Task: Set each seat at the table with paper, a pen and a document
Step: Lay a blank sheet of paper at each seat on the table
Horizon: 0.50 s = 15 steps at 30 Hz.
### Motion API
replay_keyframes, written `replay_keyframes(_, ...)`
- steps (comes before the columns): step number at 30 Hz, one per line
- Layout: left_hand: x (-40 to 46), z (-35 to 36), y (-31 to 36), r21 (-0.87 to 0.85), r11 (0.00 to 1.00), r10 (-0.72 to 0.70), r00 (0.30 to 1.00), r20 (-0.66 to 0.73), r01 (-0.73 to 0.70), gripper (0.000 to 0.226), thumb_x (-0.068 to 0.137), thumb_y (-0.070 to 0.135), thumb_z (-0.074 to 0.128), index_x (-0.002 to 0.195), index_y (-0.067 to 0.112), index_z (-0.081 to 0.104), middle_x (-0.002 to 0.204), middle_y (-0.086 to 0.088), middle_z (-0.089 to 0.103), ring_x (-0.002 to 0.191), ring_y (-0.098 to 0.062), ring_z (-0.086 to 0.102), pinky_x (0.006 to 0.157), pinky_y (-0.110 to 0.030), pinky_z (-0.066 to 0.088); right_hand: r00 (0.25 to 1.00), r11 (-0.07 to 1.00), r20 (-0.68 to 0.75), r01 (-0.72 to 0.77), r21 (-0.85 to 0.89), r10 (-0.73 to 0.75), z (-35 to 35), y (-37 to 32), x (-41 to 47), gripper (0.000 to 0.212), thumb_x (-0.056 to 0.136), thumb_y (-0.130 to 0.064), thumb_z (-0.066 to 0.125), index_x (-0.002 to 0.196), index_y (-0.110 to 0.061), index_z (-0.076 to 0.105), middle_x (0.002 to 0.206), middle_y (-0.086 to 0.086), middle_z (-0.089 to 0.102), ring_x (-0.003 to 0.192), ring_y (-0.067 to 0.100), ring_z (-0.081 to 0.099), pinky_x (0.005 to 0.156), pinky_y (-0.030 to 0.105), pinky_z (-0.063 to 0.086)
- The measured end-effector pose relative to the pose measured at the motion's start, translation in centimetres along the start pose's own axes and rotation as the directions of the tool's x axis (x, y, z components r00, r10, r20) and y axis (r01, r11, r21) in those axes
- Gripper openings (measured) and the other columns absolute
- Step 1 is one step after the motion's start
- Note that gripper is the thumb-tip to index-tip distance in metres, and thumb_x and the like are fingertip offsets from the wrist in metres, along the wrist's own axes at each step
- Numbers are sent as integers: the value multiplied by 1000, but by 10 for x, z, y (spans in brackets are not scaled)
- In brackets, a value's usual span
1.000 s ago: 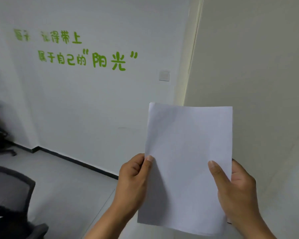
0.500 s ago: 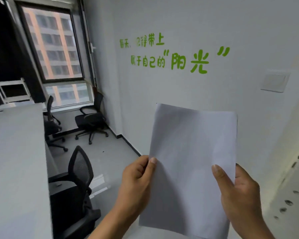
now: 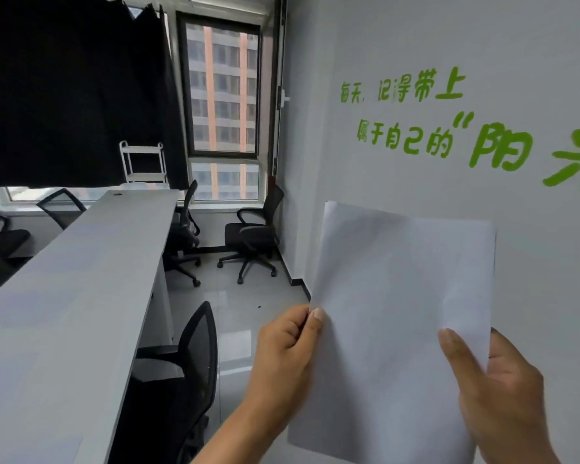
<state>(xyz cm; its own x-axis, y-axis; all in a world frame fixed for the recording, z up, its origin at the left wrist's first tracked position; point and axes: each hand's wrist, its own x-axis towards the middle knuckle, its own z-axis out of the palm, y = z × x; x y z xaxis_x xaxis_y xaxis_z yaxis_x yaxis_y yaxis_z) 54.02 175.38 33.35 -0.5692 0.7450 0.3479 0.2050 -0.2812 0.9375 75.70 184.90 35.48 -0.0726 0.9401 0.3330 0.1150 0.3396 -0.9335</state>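
White paper [image 3: 399,329], looks like 1 sheet (could be a thin stack, can't tell), flat rectangle, matte, slight crease shadows, held upright in front of the wall at chest height, right of the surface and not on it. 2 hands on it. Left hand [image 3: 285,360] grip: thumb on the front of the left edge, fingers curled behind, pinching it. Right hand [image 3: 503,390] grip: thumb laid flat on the front near the right edge, fingers behind the sheet, pinching too.

Surface [image 3: 64,296]: 1 long light-grey desk, smooth laminate look, straight edges, 1 round cable hole at the far end, runs away toward the window.

Chairs: 5 in view, all black mesh-back office type w/ armrests. Right side of surface: near one [image 3: 181,370] tucked in beside it, 2nd [image 3: 185,236] farther along, 3rd [image 3: 252,232] loose by the wall on a star base w/ casters. Left side: 2 more, partly cut off [image 3: 61,204].

Other: 1 white wire-frame rack [image 3: 143,162] by the window, 1 black curtain [image 3: 71,92] matte fabric, 1 window [image 3: 223,92] dark frame. Wall [image 3: 399,38] white w/ 2 lines of green lettering [image 3: 402,90]. Floor [image 3: 248,299] glossy grey tile.
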Motion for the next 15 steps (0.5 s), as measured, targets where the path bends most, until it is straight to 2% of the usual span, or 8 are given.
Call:
replay_keyframes(6, 93, -8, -16, 101, 994, 57, 995, -82, -49, 51, 112, 24, 60, 65, 20, 41, 62, 10, 33, 57, -9, 28, 53, -22, 24, 994, 997, 96, 37, 62, -43, 69, 10, 92, 23, 95, -30, 76, 88, -52, 75, 81, -22, 77, 71, -6, 71, 56, 6, 51)
replay_keyframes(9, 134, -16, -30, 100, 994, 45, 991, -128, -32, 48, 112, 28, 60, 74, 1, 46, 66, 0, 35, 61, -16, 30, 54, -29, 23, 987, 995, 148, 45, 86, -57, 107, 21, 135, 20, 94, -32, 76, 89, -51, 75, 83, -21, 78, 74, -3, 72, 58, 8, 53)
replay_keyframes(10, 149, -17, -40, 105, 994, 52, 986, -156, -36, 49, 112, 27, 60, 74, -1, 44, 66, -1, 34, 61, -18, 29, 53, -30, 23, 982, 994, 174, 61, 92, -76, 122, 29, 153, 17, 94, -33, 76, 90, -49, 75, 83, -20, 78, 76, 1, 73, 60, 11, 55)
replay_keyframes(12, 172, -21, -48, 119, 992, 55, 977, -204, -31, 49, 111, 25, 60, 72, 1, 43, 66, -2, 34, 61, -19, 29, 54, -31, 23, 978, 992, 190, 65, 108, -85, 143, 41, 178, 8, 94, -34, 76, 91, -41, 76, 83, -13, 78, 77, 11, 73, 65, 26, 60)
replay_keyframes(14, 196, -21, -58, 157, 987, 69, 967, -247, -31, 51, 111, 23, 60, 65, 14, 41, 63, 4, 33, 58, -13, 28, 53, -26, 23, 966, 989, 235, 76, 125, -104, 168, 52, 208, 6, 94, -34, 75, 90, -30, 75, 83, -9, 78, 78, 17, 72, 71, 42, 60)
replay_keyframes(15, 210, -20, -63, 166, 986, 64, 959, -275, -18, 53, 111, 22, 60, 63, 19, 38, 61, 7, 31, 56, -11, 26, 51, -23, 22, 963, 988, 247, 79, 131, -110, 179, 58, 224, 8, 95, -34, 75, 90, -28, 75, 83, -9, 78, 78, 16, 72, 72, 44, 60)
